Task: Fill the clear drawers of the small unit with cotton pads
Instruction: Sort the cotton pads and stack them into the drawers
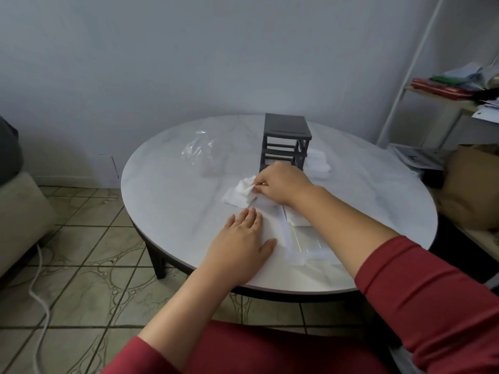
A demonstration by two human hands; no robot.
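Observation:
A small dark grey drawer unit point(285, 136) stands at the middle back of the round white table point(167, 201), its slots looking empty. In front of it lies a heap of white cotton pads point(237, 197). My right hand point(280, 186) pinches pads at the top of that heap. My left hand point(243, 238) rests flat, fingers straight, on the left edge of a clear drawer point(305, 238) that lies on the table near me with pads along its side. More white pads point(318, 161) lie to the right of the unit.
A crumpled clear plastic bag point(197, 149) lies at the back left of the table. A white shelf point(445, 103) with papers and cloth stands at the right, a beige seat point(19, 211) at the left, and a white cable point(40, 292) on the tiled floor.

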